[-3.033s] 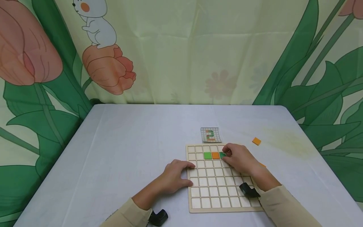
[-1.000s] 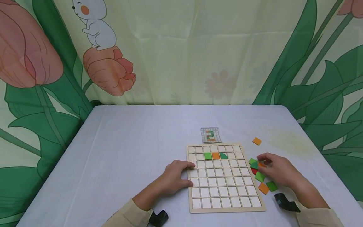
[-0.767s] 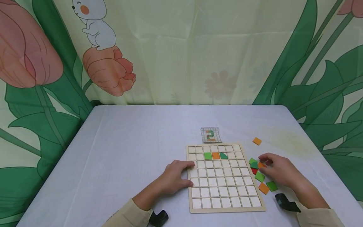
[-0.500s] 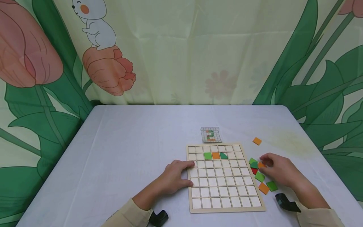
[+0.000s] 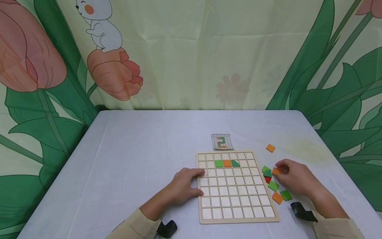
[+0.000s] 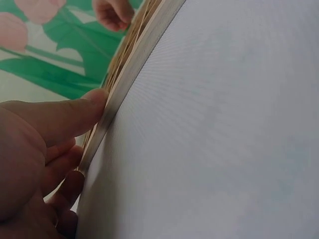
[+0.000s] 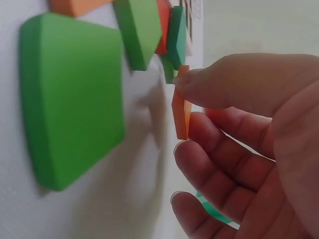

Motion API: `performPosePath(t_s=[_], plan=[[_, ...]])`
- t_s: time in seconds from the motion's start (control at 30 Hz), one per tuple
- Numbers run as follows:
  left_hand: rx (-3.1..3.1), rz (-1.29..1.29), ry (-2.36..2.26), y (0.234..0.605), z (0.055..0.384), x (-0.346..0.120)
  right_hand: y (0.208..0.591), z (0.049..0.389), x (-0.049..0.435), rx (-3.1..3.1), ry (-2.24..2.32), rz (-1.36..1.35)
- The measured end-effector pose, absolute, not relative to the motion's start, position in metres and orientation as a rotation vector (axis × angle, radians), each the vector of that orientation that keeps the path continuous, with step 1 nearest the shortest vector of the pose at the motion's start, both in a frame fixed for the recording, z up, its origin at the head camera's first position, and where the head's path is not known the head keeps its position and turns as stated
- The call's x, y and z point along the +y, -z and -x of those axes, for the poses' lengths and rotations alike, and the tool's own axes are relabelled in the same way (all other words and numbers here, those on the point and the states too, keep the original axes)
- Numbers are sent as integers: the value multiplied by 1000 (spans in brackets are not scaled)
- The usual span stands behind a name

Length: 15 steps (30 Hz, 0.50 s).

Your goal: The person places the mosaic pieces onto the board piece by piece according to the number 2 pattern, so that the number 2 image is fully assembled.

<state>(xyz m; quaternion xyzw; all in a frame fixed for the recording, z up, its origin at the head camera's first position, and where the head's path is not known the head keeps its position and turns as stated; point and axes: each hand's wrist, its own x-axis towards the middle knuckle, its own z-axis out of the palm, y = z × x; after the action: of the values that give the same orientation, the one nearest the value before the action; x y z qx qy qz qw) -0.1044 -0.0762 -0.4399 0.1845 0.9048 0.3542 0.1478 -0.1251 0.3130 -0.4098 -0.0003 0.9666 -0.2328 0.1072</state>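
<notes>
My right hand (image 5: pixel 295 176) pinches an orange square tile (image 7: pixel 181 107) between thumb and fingertips, just right of the loose tiles. In the right wrist view, that tile stands on edge in the grip. My left hand (image 5: pixel 182 186) touches the left edge of a wooden grid board (image 5: pixel 238 220), thumb and index finger spread apart along it. On the board's second row sit a light green tile (image 5: pixel 219 163), an orange tile (image 5: pixel 227 163) and a dark green rounded tile (image 5: pixel 235 163), side by side.
Beside the board's right edge lie several loose tiles, among them a light green one (image 5: pixel 273 185), a red one (image 5: pixel 267 179) and an orange one (image 5: pixel 277 198). Another orange tile (image 5: pixel 270 148) lies farther back. A gridded pattern card (image 5: pixel 222 142) is behind the board.
From the dark green rounded tile on the board, my right hand has moved right to the loose tiles. It now holds an orange tile, shifted slightly right. My left hand has stayed put.
</notes>
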Motion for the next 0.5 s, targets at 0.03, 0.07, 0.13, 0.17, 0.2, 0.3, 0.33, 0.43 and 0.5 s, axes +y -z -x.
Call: performPosePath(t_s=[0.03,0.07,0.13,0.17,0.2,0.3,0.33,0.43,0.5], plan=[[2601,-525,-1025,440,105,-76,409,125,313,2849,685,-1],[2599,-518,-1030,440,105,-76,408,126,313,2852,686,-3],[2598,-504,-1041,439,105,-76,407,126,313,2856,690,-3],[2595,-495,-1048,439,105,-76,406,126,313,2856,692,-5],[2594,-489,-1057,439,105,-76,405,126,312,2856,694,-6],[2586,-475,-1086,439,105,-76,402,126,311,2859,700,-9],[2583,-474,-1095,439,105,-76,401,126,311,2862,702,-5],[2580,-485,-1105,440,106,-77,398,125,308,2877,703,15],[2582,-498,-1106,441,107,-77,396,125,304,2891,705,38]])
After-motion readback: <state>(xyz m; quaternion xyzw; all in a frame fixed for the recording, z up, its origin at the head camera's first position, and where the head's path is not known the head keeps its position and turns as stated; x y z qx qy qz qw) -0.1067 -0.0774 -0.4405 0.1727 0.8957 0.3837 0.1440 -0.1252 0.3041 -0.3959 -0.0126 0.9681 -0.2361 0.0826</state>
